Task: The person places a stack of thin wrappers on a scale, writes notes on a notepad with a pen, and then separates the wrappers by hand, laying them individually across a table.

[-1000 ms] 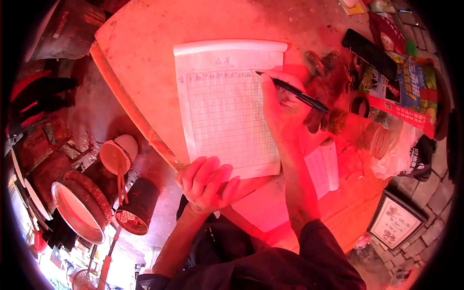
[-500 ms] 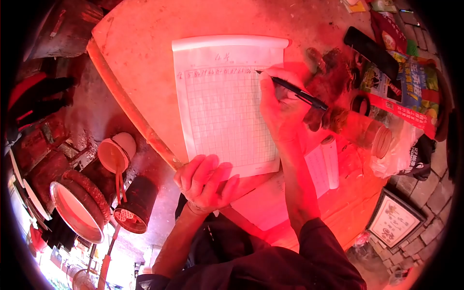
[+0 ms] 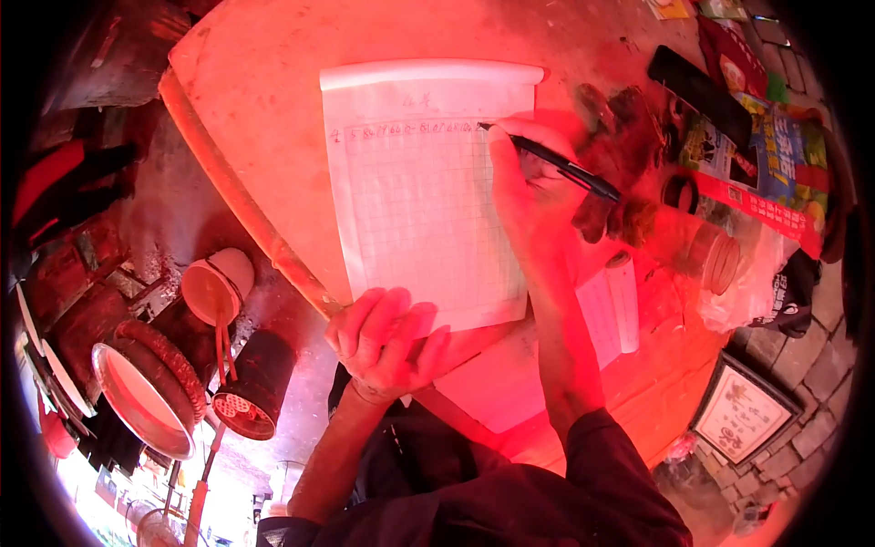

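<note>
A paper pad with a printed grid (image 3: pixel 428 219) lies on the table, its top sheets rolled back at the far edge. Handwriting fills part of its first row, with a short heading above. A black pen (image 3: pixel 570 169) is pinched in my right hand (image 3: pixel 533 196), its tip at the right end of the written row. My left hand (image 3: pixel 387 337) grips the pad's lower left corner, fingers curled over the edge; the thumb is partly hidden. Beneath my right forearm lies a second set of papers (image 3: pixel 597 314) with a curled edge.
The table (image 3: pixel 264 109) has a raised left edge. On its right are a black phone (image 3: pixel 700 96), a clear jar (image 3: pixel 688 246) and a colourful packet (image 3: pixel 775 173). A framed sign (image 3: pixel 746 408) stands at lower right. Pans and a bucket (image 3: pixel 217 285) sit at left.
The pad appears slightly higher in view, from a small shift of the camera. My right hand keeps the pen at the end of the row, its tip slightly moved. The left hand's hold is unchanged.
</note>
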Action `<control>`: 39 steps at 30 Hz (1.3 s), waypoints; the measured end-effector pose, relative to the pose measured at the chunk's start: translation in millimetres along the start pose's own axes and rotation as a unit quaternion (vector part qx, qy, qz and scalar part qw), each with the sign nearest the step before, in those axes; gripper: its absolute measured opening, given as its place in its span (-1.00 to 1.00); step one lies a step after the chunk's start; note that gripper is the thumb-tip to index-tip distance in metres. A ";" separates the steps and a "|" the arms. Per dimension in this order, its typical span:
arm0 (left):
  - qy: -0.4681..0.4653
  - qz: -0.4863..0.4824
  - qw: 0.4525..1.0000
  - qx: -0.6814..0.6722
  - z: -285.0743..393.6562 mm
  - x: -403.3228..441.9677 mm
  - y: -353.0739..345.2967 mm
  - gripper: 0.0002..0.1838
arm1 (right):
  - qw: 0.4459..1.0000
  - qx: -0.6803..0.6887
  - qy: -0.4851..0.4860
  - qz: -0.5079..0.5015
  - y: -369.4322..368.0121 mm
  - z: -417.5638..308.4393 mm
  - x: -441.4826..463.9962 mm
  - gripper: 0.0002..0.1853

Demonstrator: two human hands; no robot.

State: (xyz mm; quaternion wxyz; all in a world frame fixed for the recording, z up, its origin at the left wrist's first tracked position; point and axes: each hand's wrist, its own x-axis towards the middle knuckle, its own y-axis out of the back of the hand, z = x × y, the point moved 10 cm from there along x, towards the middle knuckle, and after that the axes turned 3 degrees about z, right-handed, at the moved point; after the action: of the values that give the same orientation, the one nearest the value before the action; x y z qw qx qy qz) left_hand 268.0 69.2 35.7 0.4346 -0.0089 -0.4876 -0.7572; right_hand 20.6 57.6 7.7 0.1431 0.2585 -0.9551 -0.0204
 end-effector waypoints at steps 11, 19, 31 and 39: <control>0.031 0.047 0.998 -0.039 -3.7 2.1 8.7 -0.73 | 0.999 -0.031 -0.012 0.003 14.2 -2.5 8.5 -0.94; 0.011 0.041 0.998 -0.050 0.8 1.0 15.7 -0.69 | 0.949 -0.311 -0.036 -0.048 51.6 -80.6 -5.4 -0.84; 0.040 0.003 0.998 0.039 38.9 -107.1 117.7 -0.58 | 0.916 -0.374 0.072 -0.128 123.4 -121.1 -192.7 -0.63; 0.609 -0.149 0.779 -0.003 -60.9 -631.1 175.1 -0.57 | 0.900 -0.142 -0.114 -0.397 150.3 -136.7 -472.9 -0.71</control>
State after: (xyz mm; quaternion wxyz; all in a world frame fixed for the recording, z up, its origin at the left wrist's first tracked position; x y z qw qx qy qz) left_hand 802.3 408.0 -144.2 0.5224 0.5252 -0.1144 -0.6619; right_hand 376.4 428.8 31.4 0.0485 0.5892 -0.7699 -0.2403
